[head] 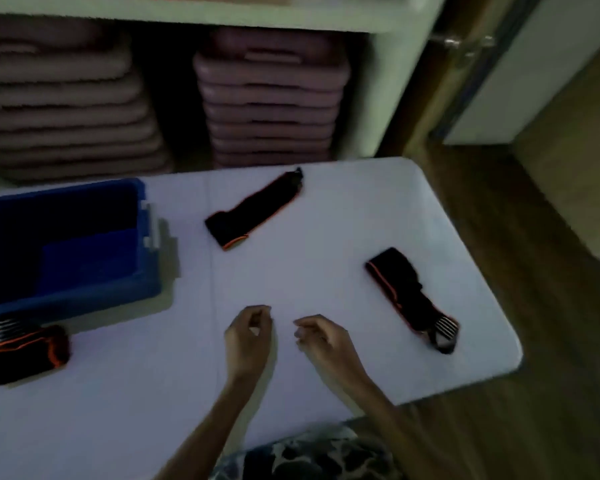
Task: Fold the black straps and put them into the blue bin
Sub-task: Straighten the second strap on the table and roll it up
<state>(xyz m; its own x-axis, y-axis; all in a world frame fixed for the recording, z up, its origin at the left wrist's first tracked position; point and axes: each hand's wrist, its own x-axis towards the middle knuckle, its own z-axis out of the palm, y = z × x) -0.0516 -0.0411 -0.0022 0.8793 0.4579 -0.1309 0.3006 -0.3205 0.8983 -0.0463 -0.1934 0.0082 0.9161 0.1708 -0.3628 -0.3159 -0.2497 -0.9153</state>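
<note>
Dim light and blur soften everything on the white tabletop [326, 237], and fine detail on the straps cannot be made out. A blue bin [146, 271] is cut off by the left edge of the view; its inside is too dark to be read. Three black straps with orange edging are seen outside it: a folded strap [25, 355] just in front of the bin, a far strap [253, 211] near the back edge, and a right strap [413, 299] near the rounded right corner. The left hand [248, 337] and right hand [321, 337] are held close together above bare tabletop, fingers loosely curled, nothing gripped. Stacked pink towels [66, 109] fill the shelf behind.
</note>
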